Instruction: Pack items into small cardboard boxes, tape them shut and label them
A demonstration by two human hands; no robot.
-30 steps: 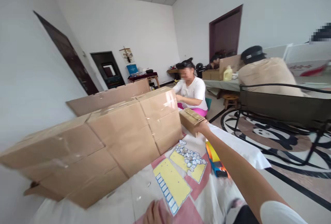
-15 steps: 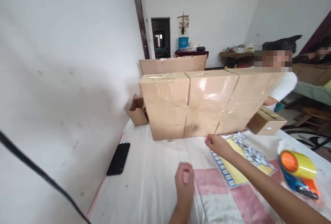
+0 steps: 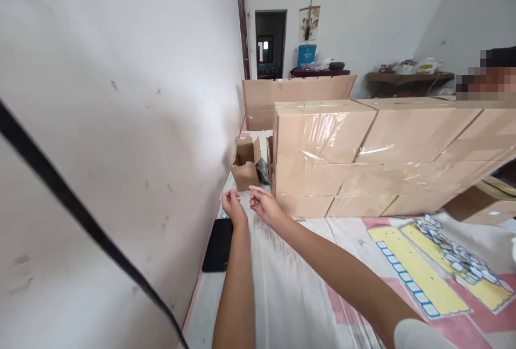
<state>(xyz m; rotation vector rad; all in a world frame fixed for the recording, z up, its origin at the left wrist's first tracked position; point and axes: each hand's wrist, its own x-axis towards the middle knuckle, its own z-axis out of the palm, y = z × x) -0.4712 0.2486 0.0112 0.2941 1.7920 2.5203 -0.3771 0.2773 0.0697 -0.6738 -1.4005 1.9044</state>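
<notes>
My left hand (image 3: pixel 234 206) is held near the wall, just above a black phone (image 3: pixel 217 246). Its fingers are curled together, and whatever they may hold is too small to make out. Beside it, my right hand (image 3: pixel 265 205) stretches out the index finger while the other fingers bend loosely, with nothing visible in them. Both hands are just in front of a small open cardboard box (image 3: pixel 246 177), whose flaps stand up; I cannot tell whether the right fingertip touches it. A greyish, shiny item (image 3: pixel 263 170) shows at the box's right side.
Taped cardboard boxes (image 3: pixel 363 161) stand stacked to the right, with a cardboard sheet (image 3: pixel 298 99) behind. Yellow printed sheets (image 3: pixel 423 273) carry a heap of small blue-edged stickers or pieces (image 3: pixel 455 255). A black cord (image 3: pixel 88 225) crosses the left. A person is partly visible at far right.
Both hands have moved to the left and forward, from the middle of the table to the small open box. The right index finger has straightened. The view has turned left.
</notes>
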